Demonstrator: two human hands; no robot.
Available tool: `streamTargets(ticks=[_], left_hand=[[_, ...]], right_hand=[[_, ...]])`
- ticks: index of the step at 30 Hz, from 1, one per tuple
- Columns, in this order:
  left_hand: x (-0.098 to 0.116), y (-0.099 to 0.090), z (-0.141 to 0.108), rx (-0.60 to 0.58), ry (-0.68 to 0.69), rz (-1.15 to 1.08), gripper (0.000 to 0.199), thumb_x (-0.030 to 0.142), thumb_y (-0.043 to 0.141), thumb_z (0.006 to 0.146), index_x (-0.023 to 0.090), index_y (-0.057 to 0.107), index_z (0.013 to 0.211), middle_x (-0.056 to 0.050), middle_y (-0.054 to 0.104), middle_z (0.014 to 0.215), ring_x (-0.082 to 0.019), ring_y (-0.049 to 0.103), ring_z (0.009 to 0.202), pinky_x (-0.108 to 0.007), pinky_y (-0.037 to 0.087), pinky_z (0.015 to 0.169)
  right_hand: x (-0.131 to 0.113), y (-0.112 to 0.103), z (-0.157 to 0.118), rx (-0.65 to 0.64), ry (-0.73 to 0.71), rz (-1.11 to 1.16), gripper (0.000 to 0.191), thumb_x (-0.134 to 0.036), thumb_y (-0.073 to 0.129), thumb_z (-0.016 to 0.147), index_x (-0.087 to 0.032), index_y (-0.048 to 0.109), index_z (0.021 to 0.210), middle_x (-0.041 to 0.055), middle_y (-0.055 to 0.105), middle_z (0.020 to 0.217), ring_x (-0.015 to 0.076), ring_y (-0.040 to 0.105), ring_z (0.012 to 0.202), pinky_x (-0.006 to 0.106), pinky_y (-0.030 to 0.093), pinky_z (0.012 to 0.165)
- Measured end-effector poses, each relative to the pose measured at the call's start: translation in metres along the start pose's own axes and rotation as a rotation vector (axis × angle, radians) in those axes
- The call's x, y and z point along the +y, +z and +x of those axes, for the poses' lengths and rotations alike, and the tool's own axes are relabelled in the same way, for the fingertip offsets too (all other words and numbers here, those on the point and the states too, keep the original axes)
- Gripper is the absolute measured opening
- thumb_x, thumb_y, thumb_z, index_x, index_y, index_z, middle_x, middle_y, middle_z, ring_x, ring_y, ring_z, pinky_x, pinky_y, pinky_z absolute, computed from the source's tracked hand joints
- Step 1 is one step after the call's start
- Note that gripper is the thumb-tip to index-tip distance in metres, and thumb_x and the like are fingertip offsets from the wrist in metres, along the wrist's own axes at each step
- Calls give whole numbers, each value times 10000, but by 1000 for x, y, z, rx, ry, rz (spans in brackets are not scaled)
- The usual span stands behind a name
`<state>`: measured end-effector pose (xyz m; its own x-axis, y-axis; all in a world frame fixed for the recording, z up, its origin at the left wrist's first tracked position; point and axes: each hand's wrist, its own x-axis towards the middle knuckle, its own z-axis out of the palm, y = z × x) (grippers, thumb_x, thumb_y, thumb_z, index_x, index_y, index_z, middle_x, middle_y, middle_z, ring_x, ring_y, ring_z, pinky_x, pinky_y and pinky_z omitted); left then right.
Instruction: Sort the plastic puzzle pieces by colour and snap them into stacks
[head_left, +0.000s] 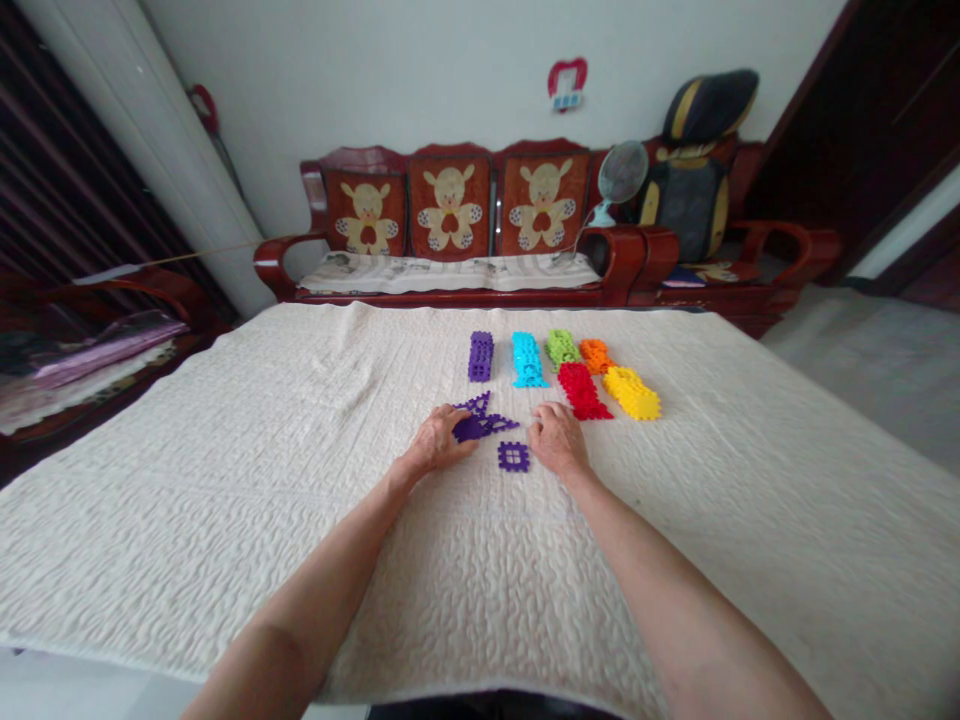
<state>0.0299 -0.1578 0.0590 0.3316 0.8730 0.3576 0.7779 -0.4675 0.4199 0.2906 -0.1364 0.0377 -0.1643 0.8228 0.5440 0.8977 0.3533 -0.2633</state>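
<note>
My left hand [437,440] grips the left side of a loose group of purple interlocking building pieces [480,422], some of them open triangles. Its fingers and thumb curve around the pieces' edge. Just right of that group, my right hand [559,437] rests with curled fingers; whatever they may hold is hidden. Between the hands, nearer to me, a square purple window-frame piece [514,457] lies flat. Behind them stand a purple stack [481,356] and a light-blue stack [529,360]. A red stack [581,390] is close beyond my right hand.
Green pieces [562,348], orange pieces [596,356] and a yellow stack [632,393] sit at the right on the cream quilted cover [300,480]. Past the table's far edge is a wooden sofa [427,298] with bear cushions and a small fan [622,172].
</note>
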Motion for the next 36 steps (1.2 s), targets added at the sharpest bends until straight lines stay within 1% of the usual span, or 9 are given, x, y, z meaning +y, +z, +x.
streamTargets(ticks=[3,7,11,15,22,28,31,34,36], left_hand=[[-5,-2,0,60,1,-84,476,310,697,765,182,648,1220,-87,686,1066,-214,661,970,-363,544,907],[-18,-7,1,183,-18,-126,490,306,689,784,179,620,1253,-99,677,1138,-223,661,1046,-370,537,949],[-36,-9,2,320,-244,-63,492,255,694,774,164,618,1251,-122,668,1175,-242,667,1073,-383,541,963],[-50,-8,3,371,-399,-16,479,240,709,764,162,631,1230,-130,680,1155,-255,681,1046,-398,549,959],[-54,-7,3,342,-396,10,502,165,674,747,159,623,1247,-145,676,1217,-270,660,1117,-407,526,1007],[-62,-12,5,300,-415,19,527,256,643,774,156,606,1290,-146,651,1267,-282,636,1147,-426,504,1020],[-62,-15,3,304,-459,115,390,338,610,832,174,671,1181,-145,659,1244,-289,616,1157,-448,463,1046],[-58,-16,0,228,-463,226,290,402,581,867,196,728,1008,-133,687,1175,-286,604,1146,-454,425,1060],[-56,-17,0,182,-452,236,287,402,588,862,189,740,980,-128,707,1130,-270,621,1102,-416,442,1026]], right_hand=[[1,0,0,16,-6,3,229,-100,514,789,-154,667,951,120,681,1034,243,559,1026,336,411,949],[3,1,1,32,-38,1,225,-107,513,783,-162,666,939,118,683,1024,246,564,1021,342,417,951],[5,3,1,42,-50,-5,222,-118,514,787,-162,663,945,124,677,1029,250,563,1019,350,423,946],[6,5,0,43,-46,-4,228,-106,517,783,-159,664,948,125,677,1037,247,568,1024,352,429,951],[5,3,1,31,-38,3,219,-109,514,787,-157,662,941,128,681,1051,251,570,1037,358,431,959],[4,1,1,10,-29,5,223,-104,512,784,-168,660,939,119,681,1037,250,564,1035,352,420,954],[4,1,1,6,-27,4,219,-107,515,786,-166,662,937,119,680,1037,255,558,1033,357,418,948],[4,1,1,4,-18,8,211,-109,515,790,-164,659,932,115,681,1042,248,555,1026,350,410,945],[3,1,1,2,-11,10,207,-108,515,790,-160,657,932,115,680,1040,244,554,1027,344,404,948]])
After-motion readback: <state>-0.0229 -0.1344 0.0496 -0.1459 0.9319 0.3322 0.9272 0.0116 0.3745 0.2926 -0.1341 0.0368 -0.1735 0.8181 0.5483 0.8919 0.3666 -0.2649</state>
